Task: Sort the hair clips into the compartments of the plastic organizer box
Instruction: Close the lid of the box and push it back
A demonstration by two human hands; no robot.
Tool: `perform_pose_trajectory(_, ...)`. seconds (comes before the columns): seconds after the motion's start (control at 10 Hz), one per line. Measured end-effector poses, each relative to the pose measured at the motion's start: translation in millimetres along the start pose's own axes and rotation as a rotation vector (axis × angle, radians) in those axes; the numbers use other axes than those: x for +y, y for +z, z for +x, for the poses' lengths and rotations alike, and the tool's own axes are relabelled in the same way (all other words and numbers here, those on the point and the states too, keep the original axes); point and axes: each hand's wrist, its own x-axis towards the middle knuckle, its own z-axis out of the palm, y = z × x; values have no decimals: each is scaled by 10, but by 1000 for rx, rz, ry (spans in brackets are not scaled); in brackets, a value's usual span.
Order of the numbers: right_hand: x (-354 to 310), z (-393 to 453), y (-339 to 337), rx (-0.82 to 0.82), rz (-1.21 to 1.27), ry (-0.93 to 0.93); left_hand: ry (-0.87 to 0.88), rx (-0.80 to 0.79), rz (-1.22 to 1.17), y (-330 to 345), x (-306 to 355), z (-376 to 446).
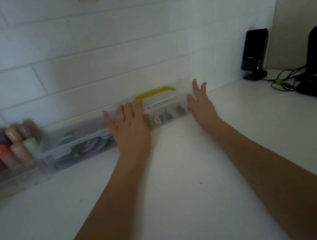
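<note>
The closed organizer box (163,106) stood against the wall on the surface (174,180). Left hand (131,124) was laid on it, right hand (201,104) beside, fingers spread, nothing gripped. Retrieval was judged underway; a two-sided grip was needed next.

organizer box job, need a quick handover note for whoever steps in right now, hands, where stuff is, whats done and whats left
Left hand: open, fingers spread, resting on the left end of the organizer box; holding nothing.
Right hand: open, at the box's right end; contact cannot be told.
The clear box with the yellow handle sits at the back of the white counter against the tiled wall, lid apparently closed. A few small hair clips show through its front wall.
Done: nothing visibly sorted outside that; no loose clips on the counter.
Left: likely pull the box forward, open it, sort the clips.
</note>
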Motion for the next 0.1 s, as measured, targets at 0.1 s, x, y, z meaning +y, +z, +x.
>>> perform_pose_trajectory(0.1, -109, -10, -149, 67, 107, 109, -22, -89, -263, -165, -123, 58)
